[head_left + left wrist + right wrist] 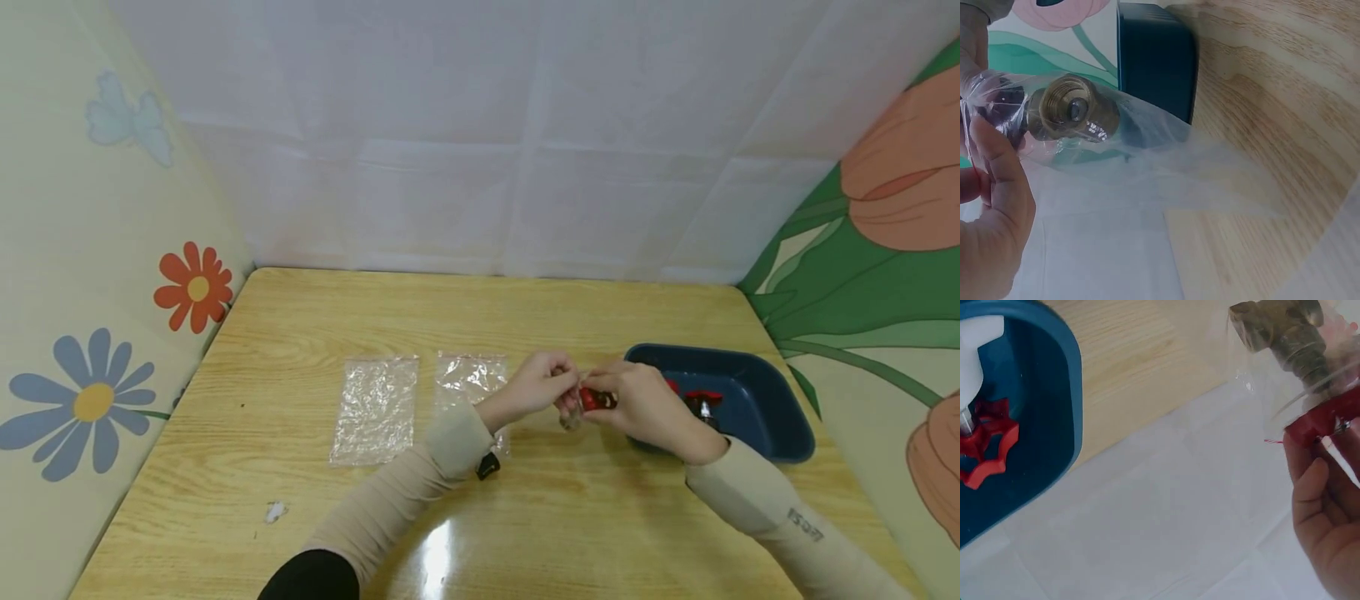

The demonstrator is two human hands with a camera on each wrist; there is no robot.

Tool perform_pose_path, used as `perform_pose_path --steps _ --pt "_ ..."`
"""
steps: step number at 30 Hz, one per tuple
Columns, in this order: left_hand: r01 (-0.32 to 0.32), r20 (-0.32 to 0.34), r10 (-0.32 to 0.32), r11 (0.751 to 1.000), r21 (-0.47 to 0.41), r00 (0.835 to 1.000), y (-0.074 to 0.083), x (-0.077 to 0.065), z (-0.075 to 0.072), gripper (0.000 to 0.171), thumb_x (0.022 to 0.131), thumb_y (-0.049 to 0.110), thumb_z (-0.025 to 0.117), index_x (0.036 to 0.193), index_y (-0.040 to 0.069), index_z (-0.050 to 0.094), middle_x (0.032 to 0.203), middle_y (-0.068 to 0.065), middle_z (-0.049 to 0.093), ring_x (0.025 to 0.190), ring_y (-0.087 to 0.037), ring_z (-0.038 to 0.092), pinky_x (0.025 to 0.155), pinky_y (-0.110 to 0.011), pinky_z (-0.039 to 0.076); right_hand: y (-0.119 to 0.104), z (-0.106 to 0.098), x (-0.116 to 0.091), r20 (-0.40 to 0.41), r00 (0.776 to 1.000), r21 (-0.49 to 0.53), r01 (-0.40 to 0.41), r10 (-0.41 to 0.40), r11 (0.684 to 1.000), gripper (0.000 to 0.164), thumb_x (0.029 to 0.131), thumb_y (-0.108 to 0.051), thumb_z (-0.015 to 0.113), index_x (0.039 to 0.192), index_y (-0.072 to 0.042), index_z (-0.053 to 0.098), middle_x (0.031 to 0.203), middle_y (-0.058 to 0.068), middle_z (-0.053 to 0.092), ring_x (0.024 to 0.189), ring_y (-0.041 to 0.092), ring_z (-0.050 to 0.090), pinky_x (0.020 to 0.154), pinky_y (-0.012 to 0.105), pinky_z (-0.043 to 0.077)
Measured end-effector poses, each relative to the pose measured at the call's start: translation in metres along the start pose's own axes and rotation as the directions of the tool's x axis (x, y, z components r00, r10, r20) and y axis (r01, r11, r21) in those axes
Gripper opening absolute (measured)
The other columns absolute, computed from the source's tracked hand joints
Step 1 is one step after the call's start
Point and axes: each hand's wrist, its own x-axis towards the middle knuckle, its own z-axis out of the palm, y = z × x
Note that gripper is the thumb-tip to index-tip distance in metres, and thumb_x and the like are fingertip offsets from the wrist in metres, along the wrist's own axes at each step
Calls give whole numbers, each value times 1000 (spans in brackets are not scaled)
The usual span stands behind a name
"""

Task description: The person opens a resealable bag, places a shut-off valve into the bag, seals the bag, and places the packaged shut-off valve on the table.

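Just left of the basin, both hands meet around a brass valve (1066,106) with a red handwheel (1317,425). My right hand (648,404) grips the valve by this handwheel, its fingertips under the rim in the right wrist view. The brass body sits inside a clear zip bag (1154,140), threaded opening showing through the film. With thumb and fingers, my left hand (536,385) pinches the bag at its red-lined mouth. In the left wrist view the lower part of the bag hangs slack beyond the brass.
A dark blue basin (761,387) stands at the right, holding red handwheels (997,440) and a white part (972,356). Two clear zip bags lie flat: one at left (373,412), another (468,375) partly behind the left wrist. A small black object (487,465) lies near the left sleeve.
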Motion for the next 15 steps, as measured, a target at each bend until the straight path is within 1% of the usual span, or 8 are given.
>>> perform_pose_path --steps 3,5,8,11,15 --pt "0 -14 0 1000 19 1000 -1 0 0 14 92 2 47 86 -7 56 63 -6 54 50 -11 49 45 -19 45 -2 2 0 11 999 14 -52 52 999 34 61 -16 83 89 -1 71 85 10 68 74 22 64 59 35 52" --pt "-2 -21 3 1000 30 1000 -1 0 1 14 92 3 47 85 -7 56 62 -4 52 49 -10 47 43 -17 42 -2 5 0 17 996 15 -90 90 996 33 62 -17 83 89 -2 71 83 8 69 69 18 62 55 32 49" --pt "-2 -34 3 1000 31 999 -1 0 3 15 92 4 48 84 -6 56 61 -4 52 49 -11 47 43 -18 42 -3 7 0 29 991 21 -130 129 991 31 62 -16 83 88 -4 70 76 3 67 59 10 55 49 26 43" --pt "-4 -42 5 1000 21 999 -2 0 4 15 92 3 48 83 -7 55 62 -5 52 50 -11 49 45 -18 43 -3 10 0 44 989 30 -141 139 990 26 63 -14 82 84 -6 69 71 -2 64 56 6 48 48 23 38" --pt "-18 -45 18 1000 -7 999 -2 1 5 15 91 0 47 83 -8 56 64 -6 54 50 -12 50 46 -18 45 -2 14 -2 49 989 47 -139 136 989 22 64 -11 81 79 -8 66 68 -4 60 58 6 46 49 23 39"
